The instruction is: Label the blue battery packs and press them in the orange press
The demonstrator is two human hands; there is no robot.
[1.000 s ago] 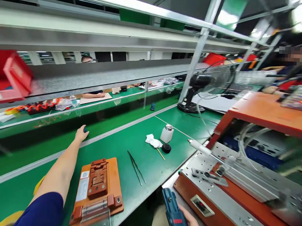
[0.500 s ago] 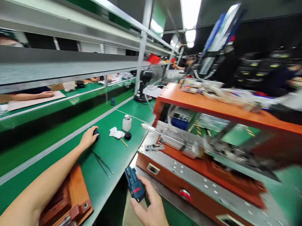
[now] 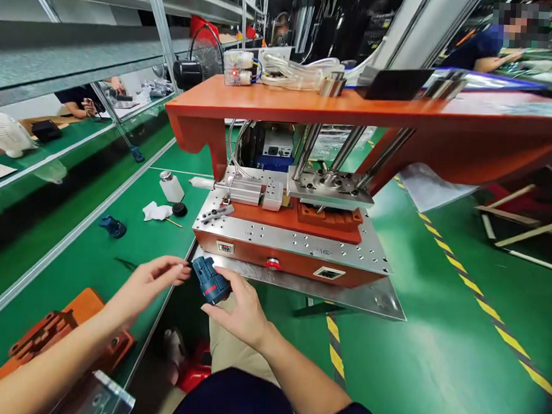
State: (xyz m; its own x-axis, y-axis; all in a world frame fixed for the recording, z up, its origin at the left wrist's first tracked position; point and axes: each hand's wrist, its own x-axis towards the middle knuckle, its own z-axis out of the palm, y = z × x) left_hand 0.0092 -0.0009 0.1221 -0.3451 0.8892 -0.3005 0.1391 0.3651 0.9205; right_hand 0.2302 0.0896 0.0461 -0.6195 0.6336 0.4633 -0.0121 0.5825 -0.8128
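Observation:
My right hand [image 3: 242,306] grips a dark blue battery pack [image 3: 210,281] with a red mark, thumb below and fingers on its right side. Close to the pack's left end is my left hand [image 3: 158,281], fingers pinched together; a small dark bit shows at their tips, too small to name. A second dark blue piece [image 3: 113,226] lies by itself on the green bench [image 3: 132,243]. Partly covered by my left forearm, an orange fixture [image 3: 76,320] with shaped recesses rests on the bench.
Ahead stands an orange press [image 3: 275,231] with a metal bed, a red button [image 3: 273,264] and steel columns. A white bottle [image 3: 171,187], white wadding [image 3: 157,211] and a black cap [image 3: 179,209] lie left of it. A fan [image 3: 195,69] stands behind. Co-workers sit farther off.
My left hand has left the dark blue piece on the bench and come to the battery pack in my right hand. The view has turned right, toward the press.

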